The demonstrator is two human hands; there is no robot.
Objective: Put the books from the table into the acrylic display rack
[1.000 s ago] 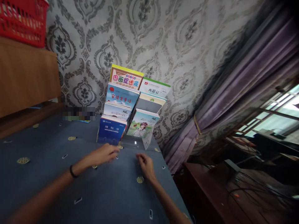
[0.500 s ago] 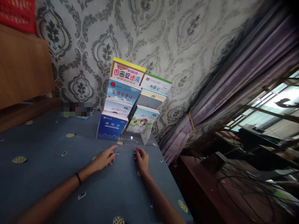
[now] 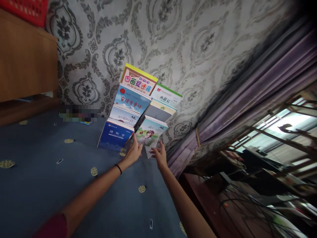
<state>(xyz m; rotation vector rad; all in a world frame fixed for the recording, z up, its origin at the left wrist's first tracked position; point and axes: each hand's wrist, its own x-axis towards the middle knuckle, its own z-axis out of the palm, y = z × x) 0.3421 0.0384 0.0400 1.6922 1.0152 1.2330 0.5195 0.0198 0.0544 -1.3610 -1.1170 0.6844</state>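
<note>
In the head view, with the middle of the picture as the clock's centre, a clear stand (image 3: 148, 152) loaded with books in two leaning columns sits just towards nine o'clock, against the patterned wallpaper (image 3: 205, 46). The left column runs from a yellow-topped book (image 3: 138, 77) down through a blue book (image 3: 131, 102) and a pale book (image 3: 123, 116) to a dark blue book (image 3: 115, 137); the right runs from a green-edged book (image 3: 168, 96) through a cream-and-grey book (image 3: 159, 112) to a girl-cover book (image 3: 150, 134). The left hand (image 3: 133, 151) is towards seven o'clock, its forefinger reaching up at the gap between the two lowest books, the other fingers partly curled. The right hand (image 3: 159, 154) is at six o'clock, its thumb and fingers apart beside the lower right corner of the girl-cover book. Whether either hand pinches the stand or a book, or only touches, I cannot tell. As far as shows, all seven front covers are standing in their tiers and none is lifted out; the hands are at the lowest tier, and I judge the contact there unsettled. The tablecloth (image 3: 81, 168) spreads from nine to six o'clock, a cabinet (image 3: 27, 59) is at ten, and a curtain (image 3: 237, 99) between two and three.
</note>
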